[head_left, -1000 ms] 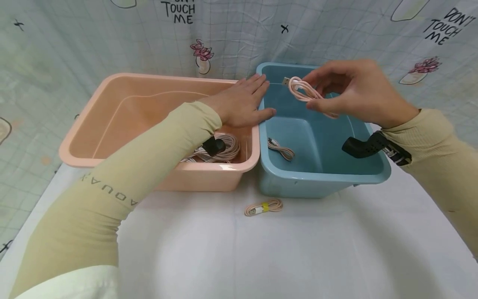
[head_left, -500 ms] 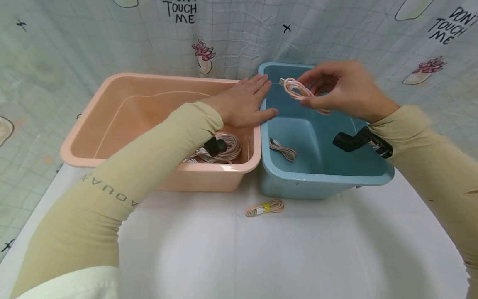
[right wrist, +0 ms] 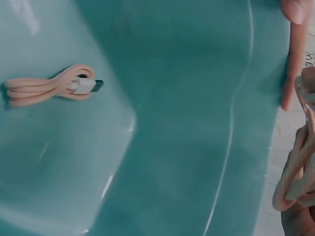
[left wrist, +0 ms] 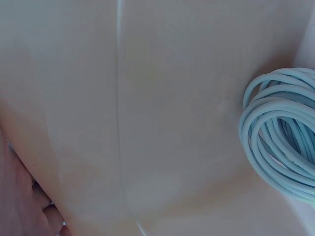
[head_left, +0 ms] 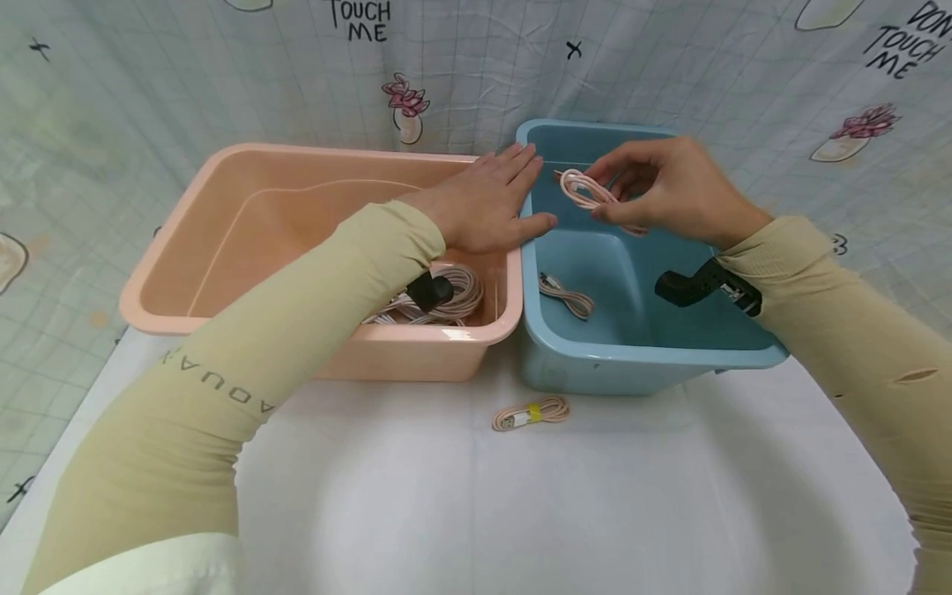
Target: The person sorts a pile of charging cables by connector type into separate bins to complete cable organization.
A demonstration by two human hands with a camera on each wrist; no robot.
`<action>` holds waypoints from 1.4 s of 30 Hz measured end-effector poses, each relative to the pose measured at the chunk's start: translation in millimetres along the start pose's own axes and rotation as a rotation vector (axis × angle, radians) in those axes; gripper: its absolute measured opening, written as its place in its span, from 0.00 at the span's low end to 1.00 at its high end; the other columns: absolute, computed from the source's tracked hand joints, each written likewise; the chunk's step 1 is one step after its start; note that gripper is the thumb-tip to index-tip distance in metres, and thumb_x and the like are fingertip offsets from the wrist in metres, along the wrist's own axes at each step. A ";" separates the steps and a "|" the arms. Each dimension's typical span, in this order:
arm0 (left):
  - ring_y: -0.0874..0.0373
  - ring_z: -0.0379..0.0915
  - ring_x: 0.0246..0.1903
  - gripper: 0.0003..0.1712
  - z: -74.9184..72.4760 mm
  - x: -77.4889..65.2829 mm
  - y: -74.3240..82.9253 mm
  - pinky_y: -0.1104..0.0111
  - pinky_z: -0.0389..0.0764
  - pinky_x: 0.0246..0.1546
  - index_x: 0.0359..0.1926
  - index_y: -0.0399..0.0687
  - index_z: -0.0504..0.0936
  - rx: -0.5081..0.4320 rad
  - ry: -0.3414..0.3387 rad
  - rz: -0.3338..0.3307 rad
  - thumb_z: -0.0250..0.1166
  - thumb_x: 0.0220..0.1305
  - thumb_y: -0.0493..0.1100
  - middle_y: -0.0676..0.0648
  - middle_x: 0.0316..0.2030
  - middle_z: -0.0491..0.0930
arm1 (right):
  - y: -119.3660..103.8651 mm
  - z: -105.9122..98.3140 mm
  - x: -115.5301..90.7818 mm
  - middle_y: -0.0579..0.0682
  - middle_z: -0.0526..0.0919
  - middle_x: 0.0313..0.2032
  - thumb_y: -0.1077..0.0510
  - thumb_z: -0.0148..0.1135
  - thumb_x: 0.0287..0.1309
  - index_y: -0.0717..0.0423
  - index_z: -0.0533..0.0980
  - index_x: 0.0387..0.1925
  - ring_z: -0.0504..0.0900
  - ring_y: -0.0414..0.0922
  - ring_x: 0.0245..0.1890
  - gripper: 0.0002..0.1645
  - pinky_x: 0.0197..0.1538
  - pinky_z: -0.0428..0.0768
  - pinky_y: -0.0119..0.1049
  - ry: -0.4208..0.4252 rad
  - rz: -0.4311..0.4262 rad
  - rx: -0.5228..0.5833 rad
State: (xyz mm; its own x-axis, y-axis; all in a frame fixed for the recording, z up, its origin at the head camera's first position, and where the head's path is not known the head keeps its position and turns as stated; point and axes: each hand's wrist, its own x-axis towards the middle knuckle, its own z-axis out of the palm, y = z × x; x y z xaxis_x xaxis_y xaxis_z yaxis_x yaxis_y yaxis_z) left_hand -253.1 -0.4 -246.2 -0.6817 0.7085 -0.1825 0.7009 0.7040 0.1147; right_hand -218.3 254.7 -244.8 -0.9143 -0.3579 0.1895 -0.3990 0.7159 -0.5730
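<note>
My right hand (head_left: 662,183) pinches a coiled pink USB cable (head_left: 583,189) between thumb and fingers, over the back of the blue bin (head_left: 654,354). In the right wrist view the held cable (right wrist: 300,167) hangs at the right edge, partly cut off. My left hand (head_left: 487,201) lies flat with straight fingers across the adjoining rims of the pink bin (head_left: 312,153) and the blue one. A second bundled cable (right wrist: 49,87), with a white plug, rests on the blue bin's floor. Large coils of cable (left wrist: 280,128) fill the pink bin's near right corner, partly hidden by the left wrist camera.
On the white tabletop (head_left: 476,496) before the bins lies another pink cable (head_left: 531,413), banded with yellow tape. Behind the bins hangs a printed curtain (head_left: 476,83). The bins stand side by side, their rims meeting.
My right hand has shifted left and slightly down with the cable, still above the blue bin. The left hand keeps its place on the rims.
</note>
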 end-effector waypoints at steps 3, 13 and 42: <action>0.48 0.24 0.85 0.51 -0.3 0.2 -0.2 0.52 0.35 0.86 0.83 0.40 0.35 -0.002 -0.004 0.002 0.36 0.78 0.69 0.41 0.85 0.31 | 3.4 1.4 0.6 0.38 0.84 0.32 0.58 0.77 0.57 0.54 0.84 0.54 0.82 0.38 0.28 0.22 0.26 0.80 0.26 -0.008 0.006 0.011; 0.46 0.24 0.85 0.51 -1.0 1.4 -0.4 0.51 0.35 0.86 0.83 0.39 0.35 0.003 -0.004 0.011 0.36 0.78 0.69 0.40 0.84 0.31 | 7.1 4.9 0.7 0.42 0.85 0.32 0.56 0.76 0.58 0.52 0.84 0.54 0.82 0.40 0.27 0.22 0.25 0.80 0.30 -0.064 0.073 -0.001; 0.46 0.25 0.85 0.50 0.6 1.2 -1.1 0.52 0.35 0.86 0.83 0.38 0.36 -0.008 0.015 0.014 0.37 0.78 0.68 0.39 0.84 0.32 | 9.0 9.1 -0.5 0.56 0.88 0.51 0.51 0.76 0.58 0.52 0.83 0.58 0.88 0.46 0.47 0.27 0.39 0.77 0.19 -0.079 0.109 -0.131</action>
State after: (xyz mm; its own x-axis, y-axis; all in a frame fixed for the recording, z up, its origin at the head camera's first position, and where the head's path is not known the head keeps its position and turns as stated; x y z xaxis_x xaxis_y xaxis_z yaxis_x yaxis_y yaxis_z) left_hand -254.6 -0.4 -247.2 -0.6752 0.7186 -0.1666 0.7085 0.6946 0.1246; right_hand -220.8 255.8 -257.2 -0.9463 -0.3164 0.0659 -0.3085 0.8232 -0.4767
